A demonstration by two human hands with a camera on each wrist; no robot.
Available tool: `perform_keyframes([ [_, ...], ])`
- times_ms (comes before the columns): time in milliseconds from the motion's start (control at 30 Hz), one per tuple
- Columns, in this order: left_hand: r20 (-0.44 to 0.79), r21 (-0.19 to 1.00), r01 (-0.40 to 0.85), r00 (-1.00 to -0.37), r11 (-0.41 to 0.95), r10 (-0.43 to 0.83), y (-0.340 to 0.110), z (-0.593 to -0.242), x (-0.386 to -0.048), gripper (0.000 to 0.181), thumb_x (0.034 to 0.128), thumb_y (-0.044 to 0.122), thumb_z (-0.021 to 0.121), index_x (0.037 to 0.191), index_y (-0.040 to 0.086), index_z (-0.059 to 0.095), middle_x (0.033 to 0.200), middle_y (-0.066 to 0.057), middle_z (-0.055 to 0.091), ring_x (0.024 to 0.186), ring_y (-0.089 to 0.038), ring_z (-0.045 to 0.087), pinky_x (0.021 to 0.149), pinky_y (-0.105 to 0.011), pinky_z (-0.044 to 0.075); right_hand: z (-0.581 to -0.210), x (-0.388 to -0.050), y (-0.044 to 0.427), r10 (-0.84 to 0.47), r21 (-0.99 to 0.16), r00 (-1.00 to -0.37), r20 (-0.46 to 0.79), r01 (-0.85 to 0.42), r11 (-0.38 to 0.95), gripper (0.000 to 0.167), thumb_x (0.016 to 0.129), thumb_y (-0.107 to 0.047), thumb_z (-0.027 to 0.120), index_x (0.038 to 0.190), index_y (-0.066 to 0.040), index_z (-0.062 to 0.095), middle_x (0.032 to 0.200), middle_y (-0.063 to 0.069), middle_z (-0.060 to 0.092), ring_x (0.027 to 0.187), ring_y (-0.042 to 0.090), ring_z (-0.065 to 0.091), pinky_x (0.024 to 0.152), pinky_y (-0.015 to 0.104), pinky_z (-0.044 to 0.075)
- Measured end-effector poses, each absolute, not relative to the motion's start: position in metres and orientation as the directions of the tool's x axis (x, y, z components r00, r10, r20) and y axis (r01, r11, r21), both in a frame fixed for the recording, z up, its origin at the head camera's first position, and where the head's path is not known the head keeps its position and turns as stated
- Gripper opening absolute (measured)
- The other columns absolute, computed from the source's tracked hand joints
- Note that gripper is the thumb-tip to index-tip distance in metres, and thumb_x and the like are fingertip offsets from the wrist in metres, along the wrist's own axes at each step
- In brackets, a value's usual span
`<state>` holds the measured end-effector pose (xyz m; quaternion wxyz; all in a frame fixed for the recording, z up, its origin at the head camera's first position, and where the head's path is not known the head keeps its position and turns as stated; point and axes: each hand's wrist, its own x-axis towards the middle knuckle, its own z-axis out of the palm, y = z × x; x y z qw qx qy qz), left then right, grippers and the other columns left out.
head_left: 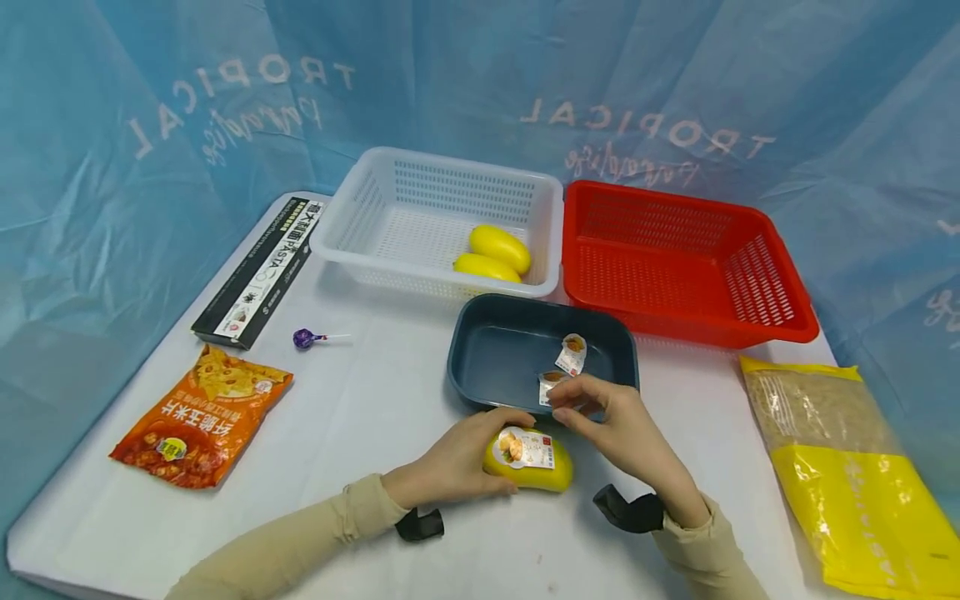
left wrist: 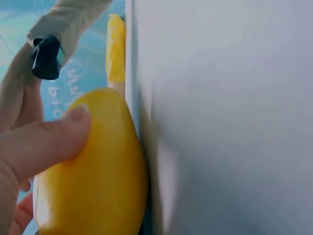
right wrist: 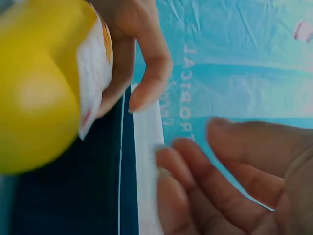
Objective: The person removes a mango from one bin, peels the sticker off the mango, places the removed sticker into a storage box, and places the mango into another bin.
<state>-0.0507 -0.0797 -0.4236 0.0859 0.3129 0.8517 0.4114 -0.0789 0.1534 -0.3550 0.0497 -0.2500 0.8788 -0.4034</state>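
My left hand [head_left: 468,458] grips a yellow mango [head_left: 551,477] near the front of the table, its thumb lying along the fruit in the left wrist view. A white label [head_left: 530,448] with a food picture is on the mango's upper side; its lower end sticks out from the skin in the right wrist view. My right hand [head_left: 618,425] hovers over the near right edge of a dark blue tray [head_left: 495,350], fingers loosely bent, nothing seen between them. Two similar labels, one upper [head_left: 572,354] and one lower [head_left: 550,388], are in the tray; the right fingertips partly cover the lower one.
Behind the tray stand a white basket [head_left: 442,279] with two yellow mangoes [head_left: 500,247] and a red basket [head_left: 675,325]. At left lie a pasta box [head_left: 258,271], a lollipop [head_left: 303,338] and an orange snack bag [head_left: 202,417]. A yellow bag [head_left: 847,483] lies at right.
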Motion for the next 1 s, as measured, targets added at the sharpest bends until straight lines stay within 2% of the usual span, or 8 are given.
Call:
perform_keyframes([
  [133, 0.121, 0.797, 0.420, -0.815, 0.434, 0.567, -0.082, -0.427, -0.049, 0.076, 0.0722, 0.017, 0.085, 0.135, 0.015, 0.044, 0.136, 0.001, 0.054, 0.123, -0.017, 0.053, 0.105, -0.039, 0.044, -0.356, -0.073, 0.148, -0.568, -0.722, -0.823, 0.027, -0.409, 0.558, 0.019, 0.084, -0.005, 0.073, 0.102, -0.009, 0.069, 0.097, 0.003, 0.073, 0.082, 0.006, 0.066, 0.074, 0.021, 0.056],
  [333, 0.176, 0.763, 0.473, -0.808, 0.441, 0.562, -0.081, -0.429, -0.050, 0.077, 0.0708, 0.019, 0.087, 0.135, 0.014, 0.044, 0.135, 0.000, 0.055, 0.123, -0.018, 0.053, 0.106, -0.039, 0.044, -0.355, -0.073, 0.147, -0.593, -0.677, -0.804, 0.047, -0.462, 0.573, 0.021, 0.080, -0.003, 0.075, 0.100, -0.009, 0.069, 0.096, 0.003, 0.073, 0.080, 0.008, 0.068, 0.074, 0.021, 0.057],
  [567, 0.196, 0.712, 0.526, -0.786, 0.466, 0.587, -0.081, -0.428, -0.050, 0.080, 0.0701, 0.022, 0.087, 0.137, 0.015, 0.043, 0.137, 0.001, 0.053, 0.125, -0.019, 0.052, 0.105, -0.042, 0.043, -0.359, -0.074, 0.147, -0.617, -0.681, -0.787, 0.001, -0.453, 0.576, 0.021, 0.081, 0.000, 0.074, 0.100, -0.008, 0.069, 0.096, 0.002, 0.073, 0.080, 0.007, 0.066, 0.074, 0.020, 0.056],
  [1000, 0.178, 0.719, 0.516, -0.785, 0.466, 0.594, -0.079, -0.431, -0.048, 0.081, 0.0689, 0.021, 0.088, 0.136, 0.015, 0.043, 0.136, 0.000, 0.054, 0.123, -0.018, 0.052, 0.104, -0.041, 0.043, -0.371, -0.073, 0.144, -0.595, -0.696, -0.803, -0.019, -0.417, 0.585, 0.016, 0.080, -0.002, 0.075, 0.092, -0.010, 0.068, 0.086, -0.002, 0.071, 0.075, 0.004, 0.062, 0.069, 0.018, 0.055],
])
